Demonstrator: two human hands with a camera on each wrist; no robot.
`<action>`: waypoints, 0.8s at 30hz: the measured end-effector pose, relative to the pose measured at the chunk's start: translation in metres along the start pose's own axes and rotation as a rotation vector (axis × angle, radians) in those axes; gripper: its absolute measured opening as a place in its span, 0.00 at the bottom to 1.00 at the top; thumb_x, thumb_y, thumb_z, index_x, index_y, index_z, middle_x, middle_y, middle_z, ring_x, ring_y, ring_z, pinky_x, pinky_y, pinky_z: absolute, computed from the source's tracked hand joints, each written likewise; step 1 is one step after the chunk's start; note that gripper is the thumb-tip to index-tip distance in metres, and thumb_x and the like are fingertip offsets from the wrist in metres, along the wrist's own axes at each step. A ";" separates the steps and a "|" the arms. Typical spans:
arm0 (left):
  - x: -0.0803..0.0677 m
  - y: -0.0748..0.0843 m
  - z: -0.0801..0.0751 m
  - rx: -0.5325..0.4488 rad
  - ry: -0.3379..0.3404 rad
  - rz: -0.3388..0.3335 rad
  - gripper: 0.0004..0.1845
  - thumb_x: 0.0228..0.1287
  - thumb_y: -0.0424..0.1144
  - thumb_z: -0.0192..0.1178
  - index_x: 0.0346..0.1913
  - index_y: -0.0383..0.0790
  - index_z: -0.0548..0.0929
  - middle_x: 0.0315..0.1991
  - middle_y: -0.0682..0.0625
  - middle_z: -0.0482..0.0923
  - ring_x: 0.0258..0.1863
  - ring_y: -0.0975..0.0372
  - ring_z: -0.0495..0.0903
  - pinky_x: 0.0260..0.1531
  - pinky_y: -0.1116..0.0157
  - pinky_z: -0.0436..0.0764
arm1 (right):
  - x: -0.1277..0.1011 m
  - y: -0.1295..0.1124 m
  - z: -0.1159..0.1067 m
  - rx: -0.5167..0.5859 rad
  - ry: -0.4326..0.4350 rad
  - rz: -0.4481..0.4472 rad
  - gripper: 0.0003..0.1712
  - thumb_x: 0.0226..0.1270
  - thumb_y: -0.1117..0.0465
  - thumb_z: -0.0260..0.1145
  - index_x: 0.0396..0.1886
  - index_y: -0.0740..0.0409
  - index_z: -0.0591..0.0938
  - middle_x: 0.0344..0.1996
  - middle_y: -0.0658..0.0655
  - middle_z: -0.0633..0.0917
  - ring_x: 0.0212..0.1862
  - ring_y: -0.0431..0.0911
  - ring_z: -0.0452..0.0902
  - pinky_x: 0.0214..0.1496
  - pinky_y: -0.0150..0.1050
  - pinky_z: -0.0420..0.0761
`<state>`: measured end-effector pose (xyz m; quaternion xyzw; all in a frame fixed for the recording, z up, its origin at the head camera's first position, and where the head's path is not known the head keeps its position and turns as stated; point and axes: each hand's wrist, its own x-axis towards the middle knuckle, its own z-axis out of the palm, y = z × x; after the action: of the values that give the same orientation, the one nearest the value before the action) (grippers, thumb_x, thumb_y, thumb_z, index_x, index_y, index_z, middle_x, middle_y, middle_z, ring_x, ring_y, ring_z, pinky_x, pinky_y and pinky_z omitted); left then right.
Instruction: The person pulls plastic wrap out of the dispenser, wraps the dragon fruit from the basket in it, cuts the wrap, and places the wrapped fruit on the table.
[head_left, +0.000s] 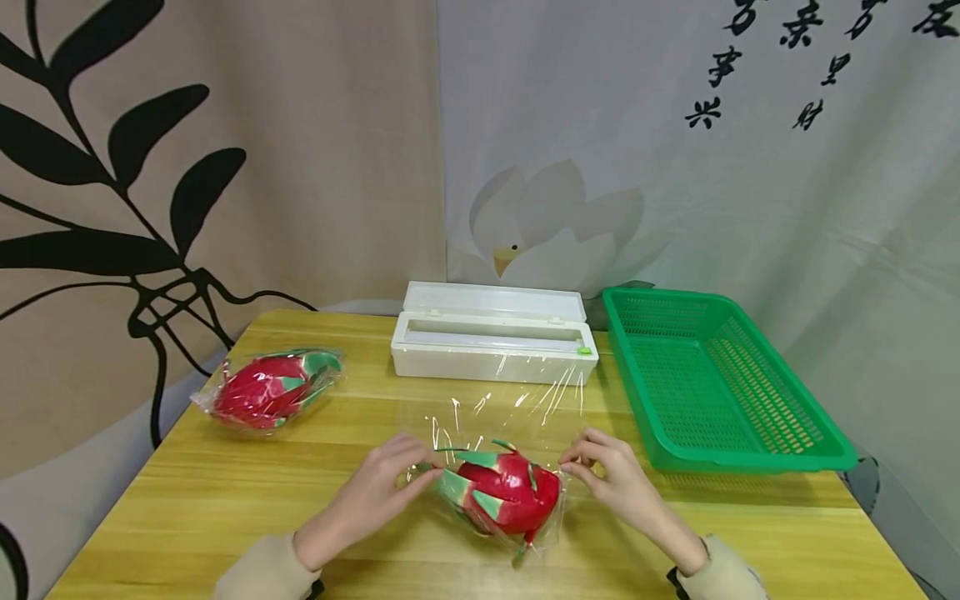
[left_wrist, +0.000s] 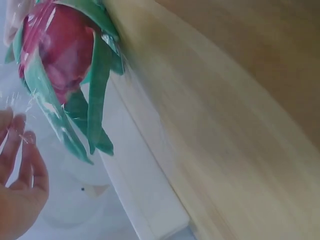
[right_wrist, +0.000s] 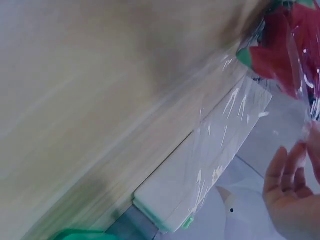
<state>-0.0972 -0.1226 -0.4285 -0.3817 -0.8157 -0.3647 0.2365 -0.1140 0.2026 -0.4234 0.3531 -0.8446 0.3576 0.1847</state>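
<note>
A dragon fruit [head_left: 510, 493] lies near the front of the table [head_left: 225, 492] on cling film [head_left: 517, 408] drawn from the white dispenser [head_left: 491, 342] — left hand [head_left: 378, 487] and right hand [head_left: 611, 475] each pinch a film edge, fingers curled, keeping it taut.

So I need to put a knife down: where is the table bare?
Bare wood lies along the near left edge of the table, below the wrapped dragon fruit. The middle is crowded: both hands, the film and the dispenser.
</note>
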 end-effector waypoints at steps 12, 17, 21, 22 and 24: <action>0.018 0.006 0.019 0.242 0.063 0.024 0.07 0.45 0.33 0.73 0.30 0.43 0.87 0.33 0.55 0.78 0.38 0.65 0.73 0.39 0.72 0.79 | 0.002 -0.007 0.014 -0.085 0.124 -0.048 0.12 0.38 0.76 0.75 0.22 0.58 0.84 0.23 0.48 0.81 0.25 0.34 0.74 0.28 0.16 0.74; 0.020 0.008 0.024 0.313 0.045 0.117 0.11 0.44 0.33 0.73 0.34 0.41 0.88 0.33 0.54 0.84 0.36 0.64 0.78 0.42 0.68 0.82 | 0.003 -0.010 0.014 -0.120 0.157 -0.135 0.11 0.38 0.75 0.75 0.23 0.61 0.86 0.25 0.51 0.84 0.26 0.40 0.81 0.33 0.18 0.78; 0.020 0.008 0.027 0.343 0.040 0.183 0.12 0.43 0.32 0.73 0.35 0.40 0.88 0.33 0.51 0.87 0.36 0.62 0.82 0.42 0.65 0.83 | 0.002 -0.012 0.015 -0.120 0.142 -0.199 0.12 0.39 0.78 0.74 0.26 0.63 0.87 0.27 0.54 0.86 0.28 0.43 0.83 0.36 0.20 0.80; 0.020 0.009 0.027 0.351 0.039 0.194 0.12 0.43 0.32 0.73 0.35 0.40 0.88 0.34 0.51 0.87 0.36 0.61 0.83 0.43 0.64 0.84 | 0.002 -0.013 0.015 -0.118 0.129 -0.213 0.13 0.39 0.78 0.74 0.27 0.64 0.87 0.28 0.54 0.87 0.29 0.44 0.84 0.37 0.20 0.81; 0.018 0.009 0.028 0.362 0.030 0.214 0.11 0.45 0.34 0.72 0.36 0.40 0.88 0.35 0.50 0.87 0.37 0.61 0.84 0.42 0.64 0.84 | 0.001 -0.013 0.015 -0.129 0.099 -0.240 0.15 0.40 0.79 0.72 0.31 0.64 0.87 0.30 0.55 0.88 0.31 0.45 0.85 0.38 0.23 0.82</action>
<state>-0.1036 -0.0893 -0.4302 -0.4118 -0.8192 -0.1905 0.3507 -0.1055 0.1845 -0.4271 0.4210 -0.8074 0.2949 0.2897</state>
